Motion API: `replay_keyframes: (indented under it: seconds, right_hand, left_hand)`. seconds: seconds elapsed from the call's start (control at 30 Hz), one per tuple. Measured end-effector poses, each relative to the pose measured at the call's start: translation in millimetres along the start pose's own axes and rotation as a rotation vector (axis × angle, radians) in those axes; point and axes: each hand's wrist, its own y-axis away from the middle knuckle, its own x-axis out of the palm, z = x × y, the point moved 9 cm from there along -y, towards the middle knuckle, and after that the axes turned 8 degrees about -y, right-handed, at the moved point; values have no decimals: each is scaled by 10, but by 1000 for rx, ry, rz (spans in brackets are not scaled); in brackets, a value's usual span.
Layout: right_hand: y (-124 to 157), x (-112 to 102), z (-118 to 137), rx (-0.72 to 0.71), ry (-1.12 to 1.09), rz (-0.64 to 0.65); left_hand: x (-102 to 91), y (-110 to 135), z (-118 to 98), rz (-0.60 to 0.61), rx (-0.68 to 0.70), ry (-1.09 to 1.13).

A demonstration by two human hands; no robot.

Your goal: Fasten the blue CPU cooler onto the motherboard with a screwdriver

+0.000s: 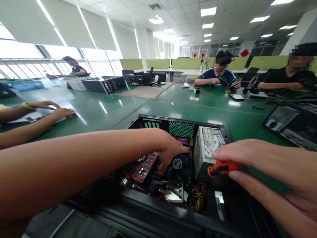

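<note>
Pinching an orange-and-black screwdriver [221,167] between thumb and fingers, your right hand [269,178] holds it over the right side of the open computer case [138,211], its long axis lying roughly left to right with the orange end toward the left. Your left hand [170,150] reaches into the case, fingers curled, fingertips touching the round black cooling fan [178,166]. Inside the case sit a red circuit board [142,167], a grey power supply [208,145] and a bundle of coloured wires [198,195].
</note>
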Motion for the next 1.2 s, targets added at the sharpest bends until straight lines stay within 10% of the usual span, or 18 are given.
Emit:
replay_keyframes:
  seconds: [0.37,1.2]
  right_hand:
    - [1,38,-159,55,-10,3]
    - [-155,92,-187,117,35,-4]
  left_hand:
    - [83,312,-130,-90,-43,-138]
    - [241,92,285,-84,254,220]
